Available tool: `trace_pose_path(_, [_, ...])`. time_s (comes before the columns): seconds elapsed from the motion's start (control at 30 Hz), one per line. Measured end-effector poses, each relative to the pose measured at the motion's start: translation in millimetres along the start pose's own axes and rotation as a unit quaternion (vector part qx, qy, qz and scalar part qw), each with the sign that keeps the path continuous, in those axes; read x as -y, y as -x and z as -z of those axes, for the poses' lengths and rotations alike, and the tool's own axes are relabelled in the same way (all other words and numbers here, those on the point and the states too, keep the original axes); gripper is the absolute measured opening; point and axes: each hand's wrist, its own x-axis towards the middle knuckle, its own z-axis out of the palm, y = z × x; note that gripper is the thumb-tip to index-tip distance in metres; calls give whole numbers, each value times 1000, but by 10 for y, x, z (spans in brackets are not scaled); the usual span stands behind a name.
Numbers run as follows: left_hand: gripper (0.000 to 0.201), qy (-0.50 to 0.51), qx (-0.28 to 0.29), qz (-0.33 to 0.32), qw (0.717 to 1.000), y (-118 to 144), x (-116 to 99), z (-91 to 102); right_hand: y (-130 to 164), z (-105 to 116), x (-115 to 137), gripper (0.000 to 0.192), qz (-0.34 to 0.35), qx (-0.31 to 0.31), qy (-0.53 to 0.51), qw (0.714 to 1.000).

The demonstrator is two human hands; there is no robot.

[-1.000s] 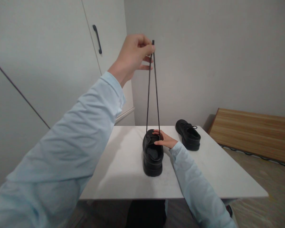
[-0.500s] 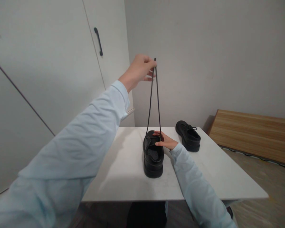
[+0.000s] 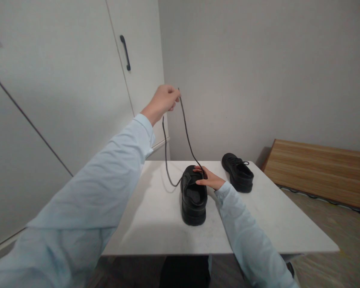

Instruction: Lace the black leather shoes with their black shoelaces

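A black shoe point(image 3: 193, 200) stands on the white table with its heel toward me. My left hand point(image 3: 165, 99), raised well above the table, pinches a dark shoelace point(image 3: 186, 127) by its end. One strand slants down from those fingers to the right side of the shoe; another hangs in a slack curve on the left and runs to the shoe's left side. My right hand point(image 3: 208, 178) grips the shoe around its tongue and right eyelet edge, thumb toward the opening. Part of its fingers is hidden by the shoe.
A second black shoe point(image 3: 237, 172), laced, stands to the right on the white table point(image 3: 267, 216). White cabinet doors point(image 3: 63, 60) with dark handles rise at the left. A wood-grain panel point(image 3: 318, 172) leans at the right, beyond the table edge.
My left hand has moved left and a little down with the shoelace. The strands, taut before, now hang slack and spread apart. My right hand and the shoe have stayed put.
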Motion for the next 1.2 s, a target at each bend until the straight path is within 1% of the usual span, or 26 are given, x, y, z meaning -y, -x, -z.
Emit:
trace_pose_path(0.13, [9, 21, -42, 34, 998, 97, 188, 51, -9, 3, -18, 78, 2, 2, 0, 1000])
trace_pose_path(0.3, [11, 103, -89, 55, 989, 234, 393, 88, -12, 4, -47, 80, 10, 0, 7, 1000])
trace_pose_path(0.43, [10, 157, -114, 77, 978, 417, 578, 86, -9, -1, -43, 89, 15, 8, 1, 1000])
trace_pose_path(0.57, [9, 205, -120, 103, 966, 676, 820, 23, 10, -8, 10, 99, 21, 14, -10, 1000])
trace_pose_path(0.67, [13, 223, -115, 115, 961, 909, 995, -59, 37, -19, 81, 98, 26, 4, -2, 1000])
trace_pose_path(0.77, [16, 192, -77, 123, 971, 1146, 1135, -155, 63, -38, 147, 81, 48, 12, 13, 999])
trace_pose_path(0.83, [19, 155, -31, 127, 979, 1287, 1215, -221, 74, -53, 175, 66, 70, 13, 27, 997])
trace_pose_path(0.93, [21, 82, 20, 125, 989, 1457, 1324, -315, 82, -76, 200, 49, 76, -26, 66, 995])
trace_pose_path(1.0, [22, 47, 46, 111, 992, 1543, 1389, -366, 83, -93, 223, 41, 69, -53, 84, 993])
trace_pose_path(1.1, [20, 22, 76, 78, 994, 1644, 1462, -412, 80, -124, 276, 31, 73, -79, 96, 990])
trace_pose_path(1.2, [18, -16, 106, 54, 993, 1726, 1504, -422, 67, -161, 326, 31, 85, -103, 99, 986])
